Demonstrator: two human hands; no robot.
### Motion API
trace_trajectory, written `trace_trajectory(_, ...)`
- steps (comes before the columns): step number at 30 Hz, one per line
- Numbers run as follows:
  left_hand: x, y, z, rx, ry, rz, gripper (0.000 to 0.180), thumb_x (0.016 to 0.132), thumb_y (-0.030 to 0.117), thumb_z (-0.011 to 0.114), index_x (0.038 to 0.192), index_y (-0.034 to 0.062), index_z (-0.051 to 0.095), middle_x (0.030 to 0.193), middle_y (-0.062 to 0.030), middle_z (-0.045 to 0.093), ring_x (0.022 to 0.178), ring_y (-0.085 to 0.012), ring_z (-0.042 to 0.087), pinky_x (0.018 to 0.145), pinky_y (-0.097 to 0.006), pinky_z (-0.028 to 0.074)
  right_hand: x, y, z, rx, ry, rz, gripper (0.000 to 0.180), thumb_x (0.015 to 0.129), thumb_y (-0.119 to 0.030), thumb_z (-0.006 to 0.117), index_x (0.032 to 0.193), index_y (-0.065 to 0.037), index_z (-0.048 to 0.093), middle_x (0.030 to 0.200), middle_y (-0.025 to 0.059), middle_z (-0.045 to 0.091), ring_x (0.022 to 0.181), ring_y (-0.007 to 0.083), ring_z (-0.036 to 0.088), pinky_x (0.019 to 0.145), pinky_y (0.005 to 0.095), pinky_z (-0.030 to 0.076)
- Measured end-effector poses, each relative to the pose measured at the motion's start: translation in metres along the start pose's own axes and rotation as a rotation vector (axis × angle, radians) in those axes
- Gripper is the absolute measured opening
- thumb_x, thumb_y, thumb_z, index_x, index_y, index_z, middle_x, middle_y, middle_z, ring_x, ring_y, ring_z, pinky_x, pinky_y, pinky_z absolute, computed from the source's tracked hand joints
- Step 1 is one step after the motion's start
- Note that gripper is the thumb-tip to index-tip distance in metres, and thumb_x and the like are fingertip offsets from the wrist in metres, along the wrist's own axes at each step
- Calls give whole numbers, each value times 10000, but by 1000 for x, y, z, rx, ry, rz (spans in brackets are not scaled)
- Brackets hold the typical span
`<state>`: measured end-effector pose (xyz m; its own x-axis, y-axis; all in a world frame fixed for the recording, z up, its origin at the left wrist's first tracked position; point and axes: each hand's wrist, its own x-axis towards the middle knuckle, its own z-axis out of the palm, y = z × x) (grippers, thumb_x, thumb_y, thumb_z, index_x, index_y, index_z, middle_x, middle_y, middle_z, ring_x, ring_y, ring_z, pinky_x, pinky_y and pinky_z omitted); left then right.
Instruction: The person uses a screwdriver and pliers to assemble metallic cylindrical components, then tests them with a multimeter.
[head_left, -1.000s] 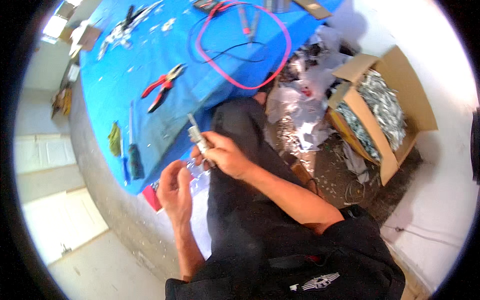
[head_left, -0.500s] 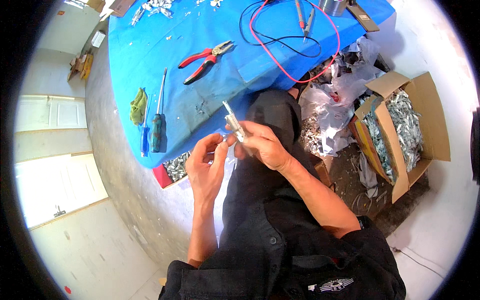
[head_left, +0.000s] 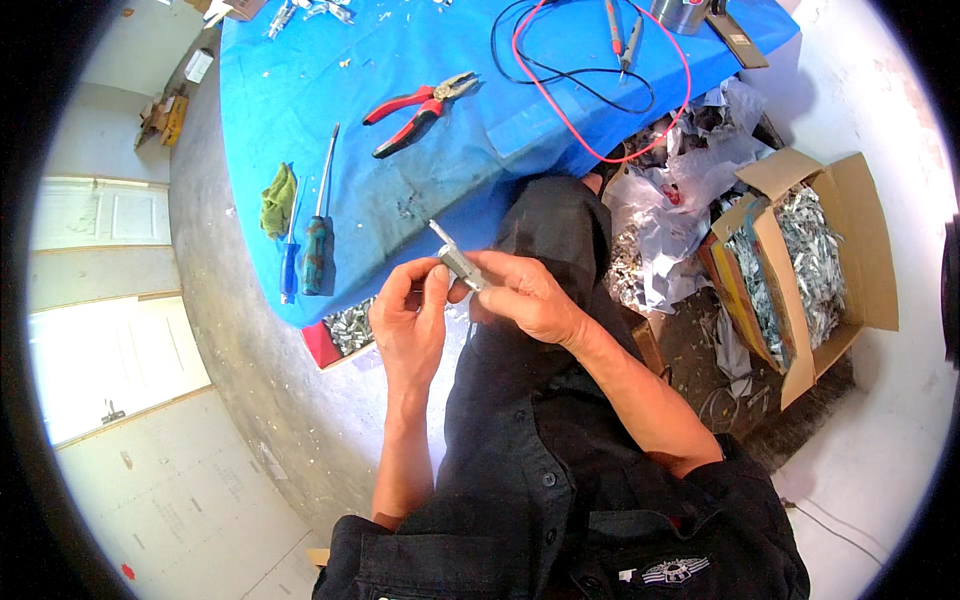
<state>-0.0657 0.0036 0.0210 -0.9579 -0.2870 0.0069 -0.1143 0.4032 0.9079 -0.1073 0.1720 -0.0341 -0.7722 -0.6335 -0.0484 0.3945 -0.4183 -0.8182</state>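
Observation:
Over my lap I hold a small silver metal part with a thin rod (head_left: 459,267) sticking out of its upper end. My right hand (head_left: 537,303) is closed round its lower end, with the thumb along it. From the other side, my left hand (head_left: 412,312) pinches at its left edge with thumb and forefinger; whether a smaller piece is between those fingertips I cannot tell. On the blue tablecloth (head_left: 350,200) ahead lie red-and-black pliers (head_left: 410,117), a teal-handled screwdriver (head_left: 316,250), a blue-handled screwdriver (head_left: 289,268) and a green cloth (head_left: 278,203).
Red and black test leads (head_left: 685,95) loop near the table's right end. On the right, a cardboard box (head_left: 870,250) holds many silver strips, beside crumpled plastic bags (head_left: 660,255). Below the table's left corner stands a red-sided box (head_left: 320,346) of small metal pieces.
My left fingertips have come up against the metal part. The part has tilted further left and sits slightly lower. The view has shifted a little.

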Motion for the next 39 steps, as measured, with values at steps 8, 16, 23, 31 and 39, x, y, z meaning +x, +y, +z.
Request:
trace_trajectory(8, -3, -10, -7, -160, 31, -37, 201, 1032, 84, 663, 1187, -43, 681, 999, -83, 750, 866, -109, 691, 740, -263, 562, 2, 6, 10, -155, 59, -88, 493, 926, 10, 635, 1418, 16, 600, 1094, 14, 691, 927, 73, 630, 825, 268, 539)
trace_trajectory(16, -7, -18, -23, -359, 87, -107, 183, 1031, 89, 670, 1165, -35, 685, 910, -58, 699, 784, -105, 633, 706, -249, 533, 1, 2, 21, -497, 164, -150, 417, 897, -20, 685, 1314, -11, 667, 940, 91, 725, 810, 117, 659, 750, 308, 544)
trace_trajectory(23, -7, -27, -31, -678, 28, -160, 184, 1042, 119, 664, 1146, -30, 689, 884, -79, 693, 787, -142, 648, 699, -282, 540, 1, -3, 25, -504, 170, -150, 414, 895, -94, 730, 1290, 12, 668, 996, 137, 737, 857, 150, 686, 791, 339, 550)
trace_trajectory(31, -8, -35, -37, -809, 8, -210, 197, 1061, 124, 623, 1186, -19, 675, 945, -87, 700, 825, -145, 665, 698, -294, 552, -1, -15, 30, -643, 159, -81, 390, 895, -132, 764, 1248, 18, 689, 972, 160, 738, 799, 209, 692, 758, 344, 551)
trace_trajectory(39, -8, -44, -42, -879, -26, -218, 209, 1064, 139, 619, 1206, -6, 672, 952, -81, 699, 824, -139, 658, 706, -291, 550, 5, -3, 32, -723, 186, -222, 381, 885, -100, 777, 1245, 2, 704, 1012, 174, 762, 781, 221, 718, 721, 341, 565)
